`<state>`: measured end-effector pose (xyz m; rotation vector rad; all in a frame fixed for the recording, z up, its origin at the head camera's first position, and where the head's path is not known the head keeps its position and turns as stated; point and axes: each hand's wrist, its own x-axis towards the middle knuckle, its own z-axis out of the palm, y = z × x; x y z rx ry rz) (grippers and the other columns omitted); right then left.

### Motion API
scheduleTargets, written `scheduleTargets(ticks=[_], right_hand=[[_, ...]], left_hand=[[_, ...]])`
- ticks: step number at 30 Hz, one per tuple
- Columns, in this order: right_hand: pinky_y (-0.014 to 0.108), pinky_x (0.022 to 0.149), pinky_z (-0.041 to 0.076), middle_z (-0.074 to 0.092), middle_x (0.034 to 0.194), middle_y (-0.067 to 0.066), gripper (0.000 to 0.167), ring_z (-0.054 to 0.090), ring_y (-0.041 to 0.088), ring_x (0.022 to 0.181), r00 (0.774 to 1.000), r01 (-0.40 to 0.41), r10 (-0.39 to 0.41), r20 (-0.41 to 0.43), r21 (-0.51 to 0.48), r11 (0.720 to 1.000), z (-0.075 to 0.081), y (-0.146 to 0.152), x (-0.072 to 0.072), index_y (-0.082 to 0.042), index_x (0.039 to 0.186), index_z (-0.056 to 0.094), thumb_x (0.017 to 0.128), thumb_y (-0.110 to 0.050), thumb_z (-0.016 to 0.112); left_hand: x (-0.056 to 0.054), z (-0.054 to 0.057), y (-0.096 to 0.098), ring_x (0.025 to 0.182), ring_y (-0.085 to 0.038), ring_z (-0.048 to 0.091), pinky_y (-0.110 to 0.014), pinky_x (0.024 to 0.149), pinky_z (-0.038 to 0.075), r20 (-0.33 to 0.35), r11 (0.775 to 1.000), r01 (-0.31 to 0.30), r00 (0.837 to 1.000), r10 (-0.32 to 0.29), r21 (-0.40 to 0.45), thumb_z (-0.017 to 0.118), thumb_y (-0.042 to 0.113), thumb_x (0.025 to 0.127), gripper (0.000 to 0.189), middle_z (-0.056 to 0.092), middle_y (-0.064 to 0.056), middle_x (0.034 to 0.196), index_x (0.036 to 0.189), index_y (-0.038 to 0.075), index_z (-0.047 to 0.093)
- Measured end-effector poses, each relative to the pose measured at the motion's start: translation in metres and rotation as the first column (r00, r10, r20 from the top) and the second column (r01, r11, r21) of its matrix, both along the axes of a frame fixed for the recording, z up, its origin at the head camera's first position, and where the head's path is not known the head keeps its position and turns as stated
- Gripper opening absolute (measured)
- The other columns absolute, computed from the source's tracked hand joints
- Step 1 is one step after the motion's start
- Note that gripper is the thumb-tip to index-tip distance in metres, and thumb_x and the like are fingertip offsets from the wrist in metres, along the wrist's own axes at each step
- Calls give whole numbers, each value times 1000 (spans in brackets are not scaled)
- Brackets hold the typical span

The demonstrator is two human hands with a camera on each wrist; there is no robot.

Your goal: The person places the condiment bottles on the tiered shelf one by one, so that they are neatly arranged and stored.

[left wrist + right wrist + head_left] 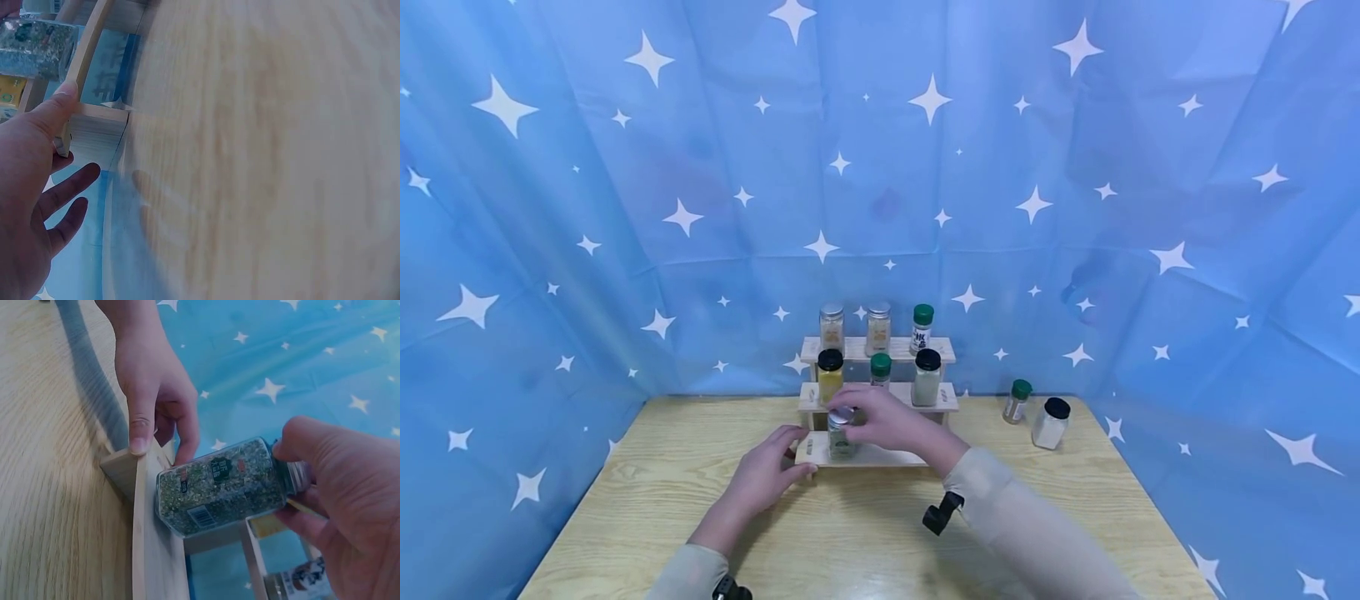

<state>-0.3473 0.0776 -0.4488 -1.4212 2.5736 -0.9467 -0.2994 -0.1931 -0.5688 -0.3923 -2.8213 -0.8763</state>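
Note:
A glass spice jar [219, 484] with green dried herbs and a silvery lid stands on the lowest step of a wooden three-step spice rack [880, 456]. My right hand [887, 421] pinches it around the lid and neck, as the right wrist view shows. The jar's base meets the board. At the rack's left end, my left hand [763, 471] grips the end of the lowest board, thumb [62, 94] on the front edge and a finger behind it; its other fingers stay apart from the wood.
Several jars fill the upper steps, among them a black-lidded yellow jar [831, 379] and a green-lidded jar [922, 329]. To the right on the table [647, 483] stand a small green-lidded jar [1016, 404] and a black-lidded white jar [1050, 425]. A starry blue curtain [880, 208] hangs behind.

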Motion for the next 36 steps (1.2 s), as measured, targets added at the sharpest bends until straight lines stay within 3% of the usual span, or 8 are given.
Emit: scheduleTargets(ticks=[4, 9, 19, 31, 36], right_hand=[[29, 98, 58, 68, 146, 3, 45, 64, 14, 127, 1000, -18, 18, 4, 2, 1000, -3, -8, -4, -8, 145, 72, 101, -3, 74], [26, 91, 59, 68, 147, 3, 46, 65, 13, 120, 999, -34, 34, -6, -3, 999, -5, -15, -6, -7, 145, 71, 100, 0, 74], [25, 89, 58, 68, 145, -3, 44, 65, 9, 116, 998, 1, 1, 57, -25, 1000, -6, -21, -6, -17, 143, 73, 101, -1, 72], [29, 88, 59, 69, 146, 0, 44, 66, 12, 118, 997, 20, -14, 77, -75, 997, -10, -20, -4, -16, 143, 74, 101, -2, 73], [32, 102, 59, 67, 148, 3, 50, 65, 16, 128, 997, 44, -40, 66, -65, 997, -13, -19, -3, -12, 151, 67, 102, -6, 76]], left_hand=[[0, 1, -1, 109, -15, 72, -45, 95, 63, 2, 1000, 8, 1000, -8, 1, 87, 40, 97, 66, 64, 0, 153, 154, 15, 63], [0, 2, -1, 109, -14, 72, -44, 95, 63, 12, 1000, 12, 1000, -12, 12, 87, 40, 98, 65, 64, 1, 152, 154, 17, 64], [-1, -1, -2, 109, -13, 71, -43, 92, 63, 12, 1000, 0, 1000, 0, 7, 86, 41, 98, 64, 64, 2, 152, 153, 18, 64], [-1, -1, -1, 108, -11, 71, -41, 91, 63, 13, 1000, -5, 1000, 5, 9, 87, 40, 98, 63, 65, 4, 150, 152, 19, 64], [-1, -1, -1, 108, -12, 71, -41, 92, 63, 17, 1000, -8, 1000, 8, 8, 87, 40, 98, 62, 65, 4, 150, 152, 18, 64]])
